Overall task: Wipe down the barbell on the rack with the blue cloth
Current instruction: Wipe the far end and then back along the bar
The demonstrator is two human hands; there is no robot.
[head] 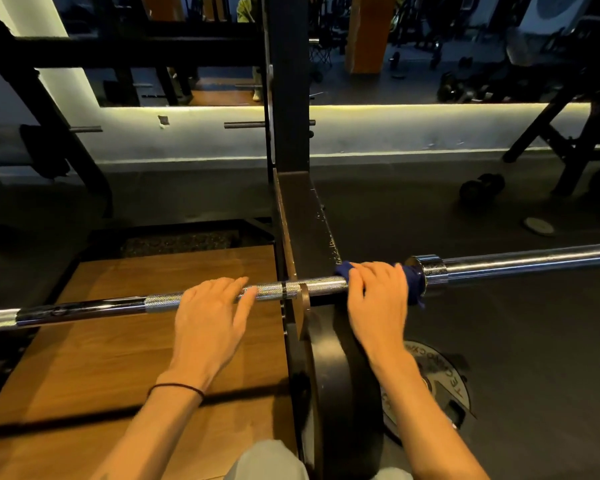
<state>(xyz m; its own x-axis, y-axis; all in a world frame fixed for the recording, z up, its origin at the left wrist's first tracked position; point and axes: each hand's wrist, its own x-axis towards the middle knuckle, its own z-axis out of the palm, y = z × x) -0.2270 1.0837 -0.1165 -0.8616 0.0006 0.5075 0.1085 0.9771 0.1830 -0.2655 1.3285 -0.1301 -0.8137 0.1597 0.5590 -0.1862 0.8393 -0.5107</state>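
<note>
A chrome barbell [94, 306] lies across the black rack [291, 209], running from the left edge to the right edge of the head view. My left hand [212, 313] rests on top of the knurled part left of the rack, fingers straight. My right hand [378, 292] grips the bar just right of the rack, curled over a dark blue cloth [414, 282] wrapped around the shaft next to the sleeve collar [430, 270]. Most of the cloth is hidden under that hand.
A wooden platform [118, 358] lies below the bar on the left. Black weight plates [333, 382] stand against the rack below my right arm, and another plate [440, 379] lies flat on the dark floor. A dumbbell [482, 188] sits farther off on the right.
</note>
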